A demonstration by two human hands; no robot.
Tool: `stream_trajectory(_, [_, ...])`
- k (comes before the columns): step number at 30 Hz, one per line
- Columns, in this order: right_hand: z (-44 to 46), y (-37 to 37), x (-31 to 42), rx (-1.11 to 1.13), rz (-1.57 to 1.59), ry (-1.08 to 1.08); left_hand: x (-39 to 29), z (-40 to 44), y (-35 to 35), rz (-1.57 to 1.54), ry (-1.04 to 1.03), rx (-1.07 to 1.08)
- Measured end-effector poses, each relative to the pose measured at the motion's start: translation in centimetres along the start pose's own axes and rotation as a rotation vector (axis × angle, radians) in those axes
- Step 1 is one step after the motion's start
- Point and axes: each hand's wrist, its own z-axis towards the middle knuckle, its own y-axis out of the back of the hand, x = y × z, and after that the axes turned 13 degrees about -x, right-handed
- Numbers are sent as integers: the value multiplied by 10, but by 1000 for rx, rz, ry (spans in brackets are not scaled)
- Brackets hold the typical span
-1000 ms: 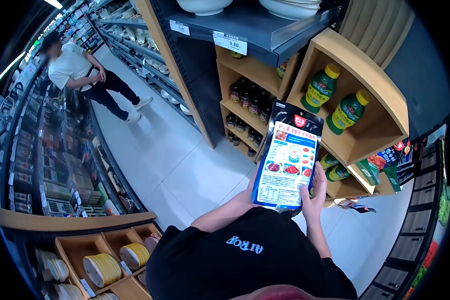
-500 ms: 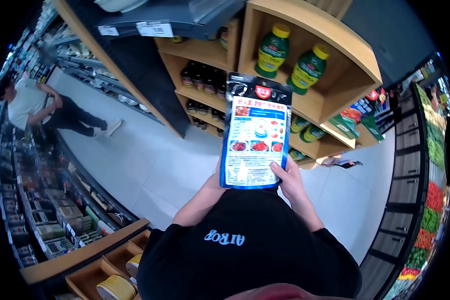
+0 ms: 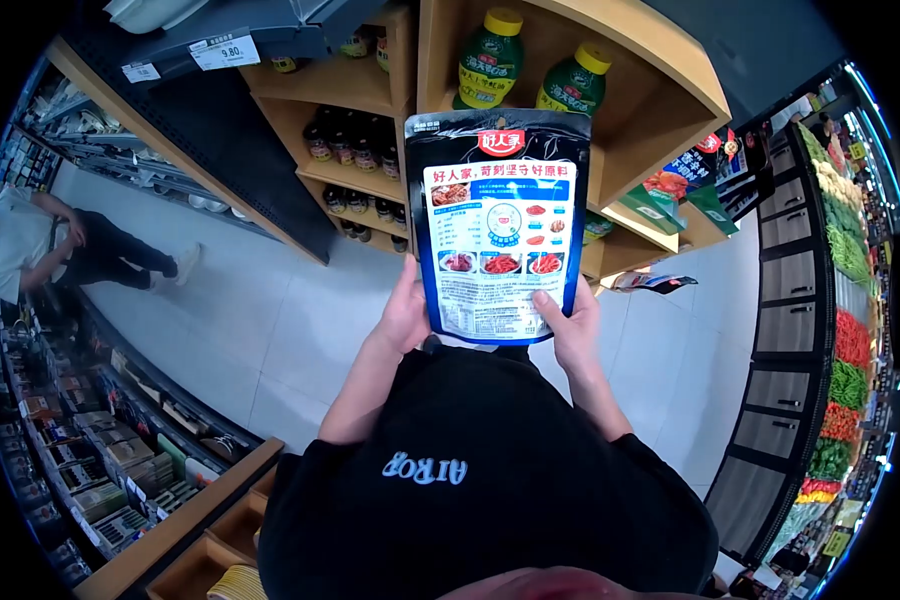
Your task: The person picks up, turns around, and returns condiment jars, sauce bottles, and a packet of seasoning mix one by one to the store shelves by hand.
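Observation:
In front of my chest I hold a blue and black seasoning pouch (image 3: 500,225), its printed back panel with red lettering and small food pictures facing me. My left hand (image 3: 404,308) is closed at the lower left edge, its fingers partly hidden behind the pouch. The lower right corner is pinched by my right hand (image 3: 572,325), with the thumb lying on the front and the other fingers behind. Just beyond the pouch's top edge, green bottles with yellow caps (image 3: 490,60) stand on a wooden shelf (image 3: 660,60).
Dark jars (image 3: 345,150) line lower shelves ahead. A price tag (image 3: 223,52) hangs at upper left. Green packets (image 3: 660,200) sit right of the shelf. A person (image 3: 80,245) stands at the left, and a vegetable display (image 3: 850,340) runs along the right. Wooden bins (image 3: 195,565) are at lower left.
The pouch has come nearer my view and appears larger and more upright. My left hand now shows more at its edge. The shelves have shifted leftward in view.

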Motion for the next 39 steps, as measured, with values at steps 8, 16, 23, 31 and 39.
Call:
stream_trajectory(8, [0,2,2,8,-23,-19,-3,14,-14,84,-361,-215])
stream_trajectory(16, [-2,4,-2,53,-25,-73,-21,22,-19,216,-528,-295])
stream_trajectory(23, [-1,1,-1,68,-39,-109,-26,28,-18,132,-520,-269])
stream_trajectory(31, [0,4,0,-58,11,-49,-23,20,-9,221,-476,-207])
stream_trajectory(39, [11,10,6,-109,39,5,8,17,-5,391,-395,-193])
